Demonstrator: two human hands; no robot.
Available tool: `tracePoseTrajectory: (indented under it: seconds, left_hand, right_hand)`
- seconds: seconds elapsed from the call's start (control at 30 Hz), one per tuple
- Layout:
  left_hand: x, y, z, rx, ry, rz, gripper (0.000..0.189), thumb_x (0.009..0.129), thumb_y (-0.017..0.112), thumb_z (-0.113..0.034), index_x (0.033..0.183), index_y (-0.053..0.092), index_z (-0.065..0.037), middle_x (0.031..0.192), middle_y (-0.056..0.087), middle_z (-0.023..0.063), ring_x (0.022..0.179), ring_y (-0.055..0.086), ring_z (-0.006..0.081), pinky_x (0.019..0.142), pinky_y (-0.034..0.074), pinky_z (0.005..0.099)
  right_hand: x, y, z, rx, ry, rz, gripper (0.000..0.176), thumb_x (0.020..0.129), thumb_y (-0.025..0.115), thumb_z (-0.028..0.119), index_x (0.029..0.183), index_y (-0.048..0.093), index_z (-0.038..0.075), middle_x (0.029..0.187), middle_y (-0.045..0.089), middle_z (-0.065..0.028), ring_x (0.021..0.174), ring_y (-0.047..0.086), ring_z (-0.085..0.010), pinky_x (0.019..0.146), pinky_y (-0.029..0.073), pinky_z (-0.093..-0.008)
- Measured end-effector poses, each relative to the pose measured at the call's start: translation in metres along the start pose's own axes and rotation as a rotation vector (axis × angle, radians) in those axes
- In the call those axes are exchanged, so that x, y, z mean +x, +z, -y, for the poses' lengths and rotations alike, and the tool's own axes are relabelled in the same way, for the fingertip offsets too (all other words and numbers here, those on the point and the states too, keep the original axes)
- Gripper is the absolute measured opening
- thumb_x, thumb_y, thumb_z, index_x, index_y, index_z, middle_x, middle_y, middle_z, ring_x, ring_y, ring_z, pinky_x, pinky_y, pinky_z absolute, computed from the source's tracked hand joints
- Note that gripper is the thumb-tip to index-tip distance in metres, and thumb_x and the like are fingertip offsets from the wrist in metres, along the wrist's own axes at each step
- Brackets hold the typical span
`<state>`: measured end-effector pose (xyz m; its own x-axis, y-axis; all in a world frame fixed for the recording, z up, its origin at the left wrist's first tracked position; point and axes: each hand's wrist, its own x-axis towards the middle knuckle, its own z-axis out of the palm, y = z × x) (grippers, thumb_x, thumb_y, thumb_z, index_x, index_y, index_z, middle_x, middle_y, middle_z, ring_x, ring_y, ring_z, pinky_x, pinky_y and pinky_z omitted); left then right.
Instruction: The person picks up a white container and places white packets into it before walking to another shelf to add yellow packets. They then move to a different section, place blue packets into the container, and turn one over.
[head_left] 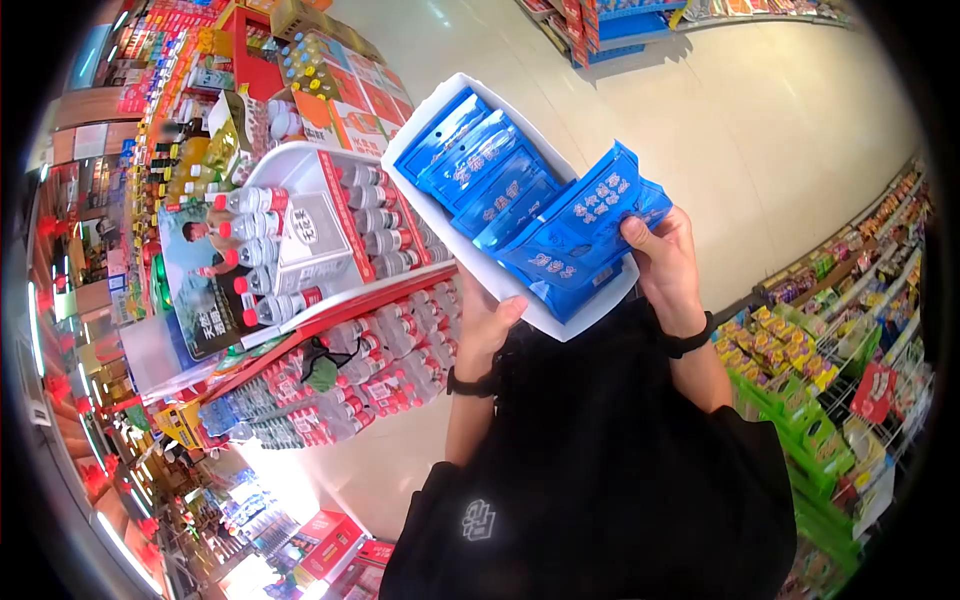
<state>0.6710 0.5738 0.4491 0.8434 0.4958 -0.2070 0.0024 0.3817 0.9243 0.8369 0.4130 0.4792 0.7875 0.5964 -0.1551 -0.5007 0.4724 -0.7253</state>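
A white box [440,212], its top uncovered, is held up in front of my chest with a row of blue packets [487,165] standing in it. My left hand [487,318] grips the box from beneath at its near left side, the thumb along the edge and the other fingers hidden. With my right hand [665,262] I pinch one blue packet [603,205] at the box's near right end, thumb on its printed front. That packet leans up above the others, its lower part overlapping the box. Dark bands circle both wrists.
To the left, a display stand [310,240] carries bottles, with shrink-wrapped bottle packs [370,360] below it. A dark and green pouch [322,372] lies on those packs. Shelves of packaged snacks [785,345] line the right. Pale floor [760,130] stretches ahead to a blue shelf [625,30].
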Motion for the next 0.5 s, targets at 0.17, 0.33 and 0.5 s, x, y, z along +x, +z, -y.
tracePoseTrajectory:
  seconds: [0.17,0.33,0.5]
  left_hand:
    - [0.028,0.007,-0.002,-0.019,-0.045,-0.067,0.116,0.066,0.081,-0.034,0.147,0.003,-0.003,0.141,0.029,0.0152,0.128,0.036,0.0274,0.104,0.034,0.0403]
    - [0.061,-0.001,-0.005,-0.055,-0.054,-0.031,0.112,0.068,0.079,-0.028,0.147,0.004,-0.004,0.142,0.028,0.0146,0.130,0.033,0.0280,0.106,0.031,0.0407]
    - [0.104,-0.011,-0.015,-0.084,-0.031,-0.036,0.111,0.067,0.080,-0.029,0.147,0.006,-0.005,0.144,0.028,0.0133,0.133,0.030,0.0283,0.109,0.028,0.0412]
  right_hand:
    - [0.042,-0.001,0.012,0.020,0.025,0.014,0.032,0.082,0.073,0.014,0.107,0.062,-0.002,0.100,0.068,-0.0095,0.089,0.063,-0.0150,0.082,0.049,-0.0285]
    - [0.068,0.006,0.013,-0.036,-0.020,-0.031,0.028,0.081,0.073,0.011,0.104,0.062,-0.001,0.095,0.067,-0.0062,0.086,0.062,-0.0137,0.081,0.049,-0.0271]
    - [0.097,0.031,0.033,-0.615,-0.153,0.123,0.041,0.075,0.075,0.003,0.110,0.054,-0.001,0.096,0.062,-0.0055,0.089,0.060,-0.0122,0.080,0.047,-0.0244]
